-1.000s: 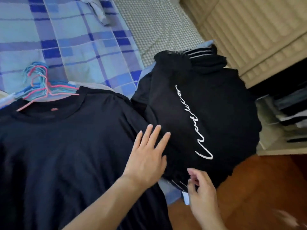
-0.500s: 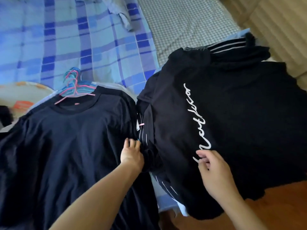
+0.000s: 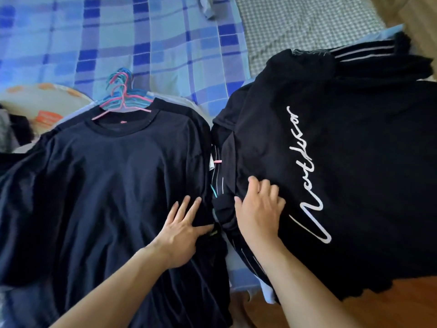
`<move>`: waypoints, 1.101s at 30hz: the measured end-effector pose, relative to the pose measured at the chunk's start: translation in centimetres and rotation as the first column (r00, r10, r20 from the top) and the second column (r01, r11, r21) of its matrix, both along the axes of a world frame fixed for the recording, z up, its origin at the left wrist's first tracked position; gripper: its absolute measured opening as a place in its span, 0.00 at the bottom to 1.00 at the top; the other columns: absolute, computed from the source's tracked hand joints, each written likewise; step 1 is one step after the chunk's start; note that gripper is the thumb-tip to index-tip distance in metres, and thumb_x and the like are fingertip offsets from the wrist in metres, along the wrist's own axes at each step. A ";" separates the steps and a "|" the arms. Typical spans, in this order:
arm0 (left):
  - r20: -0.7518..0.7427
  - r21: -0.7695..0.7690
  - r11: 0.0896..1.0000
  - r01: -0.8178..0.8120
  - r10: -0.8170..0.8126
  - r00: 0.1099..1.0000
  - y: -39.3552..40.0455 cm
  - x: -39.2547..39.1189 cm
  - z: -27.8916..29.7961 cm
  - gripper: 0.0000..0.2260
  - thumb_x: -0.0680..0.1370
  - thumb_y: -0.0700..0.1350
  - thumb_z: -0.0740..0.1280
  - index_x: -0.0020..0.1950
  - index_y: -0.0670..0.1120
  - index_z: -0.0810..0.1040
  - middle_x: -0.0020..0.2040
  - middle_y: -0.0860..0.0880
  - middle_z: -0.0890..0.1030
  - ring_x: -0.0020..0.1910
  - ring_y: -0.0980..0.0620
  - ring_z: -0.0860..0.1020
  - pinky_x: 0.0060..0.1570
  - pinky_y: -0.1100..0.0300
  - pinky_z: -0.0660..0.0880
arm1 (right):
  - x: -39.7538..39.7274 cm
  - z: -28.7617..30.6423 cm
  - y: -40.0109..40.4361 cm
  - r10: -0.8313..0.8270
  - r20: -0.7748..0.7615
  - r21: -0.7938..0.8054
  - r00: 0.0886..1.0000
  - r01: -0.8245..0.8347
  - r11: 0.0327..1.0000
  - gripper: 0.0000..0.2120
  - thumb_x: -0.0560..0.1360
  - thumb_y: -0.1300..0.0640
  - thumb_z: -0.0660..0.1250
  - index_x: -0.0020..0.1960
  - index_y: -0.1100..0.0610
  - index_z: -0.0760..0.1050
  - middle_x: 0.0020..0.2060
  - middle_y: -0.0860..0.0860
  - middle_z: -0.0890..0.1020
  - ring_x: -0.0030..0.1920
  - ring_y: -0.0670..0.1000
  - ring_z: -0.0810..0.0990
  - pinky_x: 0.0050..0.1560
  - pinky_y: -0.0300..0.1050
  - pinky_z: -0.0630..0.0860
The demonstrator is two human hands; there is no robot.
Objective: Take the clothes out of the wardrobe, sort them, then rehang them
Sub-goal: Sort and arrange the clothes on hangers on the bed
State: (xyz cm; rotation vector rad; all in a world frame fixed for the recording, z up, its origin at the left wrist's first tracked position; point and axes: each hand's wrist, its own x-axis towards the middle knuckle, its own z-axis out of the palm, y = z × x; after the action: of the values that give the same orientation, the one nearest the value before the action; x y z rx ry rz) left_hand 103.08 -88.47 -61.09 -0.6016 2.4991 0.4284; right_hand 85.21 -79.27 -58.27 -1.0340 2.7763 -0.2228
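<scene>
White cursive script, not clearly readable, runs down the black shirt (image 3: 343, 162) at right, where the right hand (image 3: 259, 209) bunches fabric; the left hand (image 3: 182, 229) lies flat, fingers spread, on the navy shirt (image 3: 106, 185).

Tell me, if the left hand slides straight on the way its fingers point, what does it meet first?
The left hand lies flat on the plain dark T-shirt, fingers pointing up and right. Going on, it probably meets the pinstriped garment in the gap beside the lettered black shirt.
</scene>
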 end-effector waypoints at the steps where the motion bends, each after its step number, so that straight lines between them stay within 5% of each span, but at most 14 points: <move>1: 0.004 0.028 1.000 -0.014 0.014 1.000 -0.1 0.0 -0.2 0.33 0.77 0.43 0.58 0.78 0.69 0.56 0.80 0.44 0.30 0.77 0.40 0.27 0.74 0.46 0.28 | -0.1 -0.6 -0.5 -0.007 -0.003 0.008 1.000 0.007 1.000 0.24 0.72 0.45 0.73 0.62 0.52 0.70 0.50 0.50 0.77 0.52 0.54 0.73 0.47 0.55 0.72; 5: -0.025 0.117 0.991 -0.068 0.072 0.997 -0.8 0.4 -1.2 0.34 0.77 0.41 0.58 0.78 0.70 0.57 0.80 0.47 0.29 0.77 0.42 0.25 0.75 0.46 0.28 | -1.5 -0.7 -0.4 -0.014 -0.058 -0.027 0.998 0.012 1.000 0.12 0.74 0.56 0.73 0.50 0.52 0.70 0.36 0.47 0.79 0.41 0.53 0.78 0.39 0.51 0.71; 12: -0.146 0.083 0.995 -0.050 0.062 0.987 -0.4 0.9 -1.8 0.31 0.79 0.46 0.59 0.79 0.67 0.56 0.81 0.45 0.31 0.77 0.42 0.27 0.74 0.46 0.27 | 0.8 0.3 0.7 0.097 -0.104 0.141 0.990 -0.082 0.987 0.21 0.71 0.41 0.72 0.54 0.52 0.70 0.49 0.49 0.75 0.51 0.54 0.74 0.47 0.54 0.75; 16: -0.154 0.019 1.000 -0.013 0.016 0.988 -0.4 1.9 -0.8 0.32 0.79 0.49 0.58 0.81 0.64 0.51 0.81 0.42 0.35 0.79 0.39 0.32 0.76 0.46 0.31 | 0.0 1.5 1.0 0.062 -0.088 0.100 0.994 -0.053 0.994 0.17 0.73 0.49 0.71 0.56 0.54 0.70 0.49 0.51 0.75 0.50 0.54 0.75 0.46 0.50 0.76; 20: -0.205 0.008 0.999 -0.044 0.044 0.978 -1.4 3.6 -0.6 0.31 0.75 0.51 0.60 0.79 0.62 0.61 0.82 0.39 0.51 0.81 0.38 0.46 0.79 0.48 0.40 | -2.9 4.3 2.8 0.096 -0.225 0.096 0.970 -0.076 0.993 0.17 0.67 0.69 0.69 0.53 0.58 0.73 0.46 0.54 0.74 0.47 0.57 0.74 0.45 0.52 0.75; 22: -0.180 0.029 0.999 -0.039 0.043 0.983 -1.4 4.7 -0.8 0.32 0.76 0.50 0.59 0.80 0.62 0.58 0.82 0.41 0.49 0.81 0.38 0.46 0.78 0.49 0.38 | -5.5 6.6 4.7 0.057 -0.268 0.067 0.962 -0.040 0.997 0.19 0.65 0.72 0.68 0.54 0.61 0.76 0.48 0.56 0.75 0.48 0.57 0.72 0.46 0.54 0.76; 25: -0.150 0.044 0.999 -0.015 0.021 0.988 -0.7 6.4 0.3 0.34 0.73 0.52 0.62 0.80 0.59 0.60 0.79 0.39 0.63 0.79 0.40 0.53 0.76 0.48 0.48 | -10.4 10.2 8.6 -0.012 -0.346 0.151 0.938 0.068 0.986 0.20 0.68 0.72 0.69 0.59 0.62 0.78 0.50 0.57 0.77 0.51 0.59 0.72 0.47 0.56 0.77; 28: 0.016 0.134 0.991 -0.004 0.002 1.000 -0.5 7.7 2.3 0.34 0.81 0.52 0.57 0.82 0.59 0.44 0.83 0.44 0.43 0.81 0.42 0.38 0.78 0.47 0.41 | -14.2 12.8 12.7 -0.220 -0.205 0.496 0.954 0.295 0.817 0.26 0.77 0.58 0.66 0.74 0.53 0.67 0.65 0.54 0.75 0.64 0.60 0.71 0.61 0.55 0.74; 30: 0.127 0.256 0.959 -0.122 0.092 0.988 -1.1 7.6 3.5 0.32 0.83 0.53 0.57 0.82 0.60 0.44 0.83 0.48 0.41 0.81 0.43 0.38 0.79 0.47 0.41 | -14.2 13.4 14.8 -0.460 0.002 0.608 0.888 0.364 0.705 0.27 0.81 0.53 0.60 0.79 0.51 0.58 0.74 0.54 0.67 0.70 0.62 0.67 0.68 0.55 0.69; 33: 0.175 0.386 0.883 -0.266 0.213 0.961 -1.4 7.3 4.5 0.28 0.84 0.53 0.57 0.83 0.58 0.51 0.83 0.48 0.48 0.82 0.45 0.43 0.80 0.48 0.45 | -11.2 12.6 15.9 -0.399 0.141 0.476 0.906 0.291 0.830 0.28 0.80 0.52 0.62 0.78 0.52 0.59 0.74 0.55 0.64 0.70 0.61 0.67 0.68 0.55 0.69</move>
State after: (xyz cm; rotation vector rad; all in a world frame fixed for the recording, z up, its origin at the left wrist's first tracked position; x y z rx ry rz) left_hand 110.34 -89.84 -56.59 -0.7417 2.1280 0.9462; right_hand 74.04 -63.39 -45.62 -0.3576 2.5888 0.2304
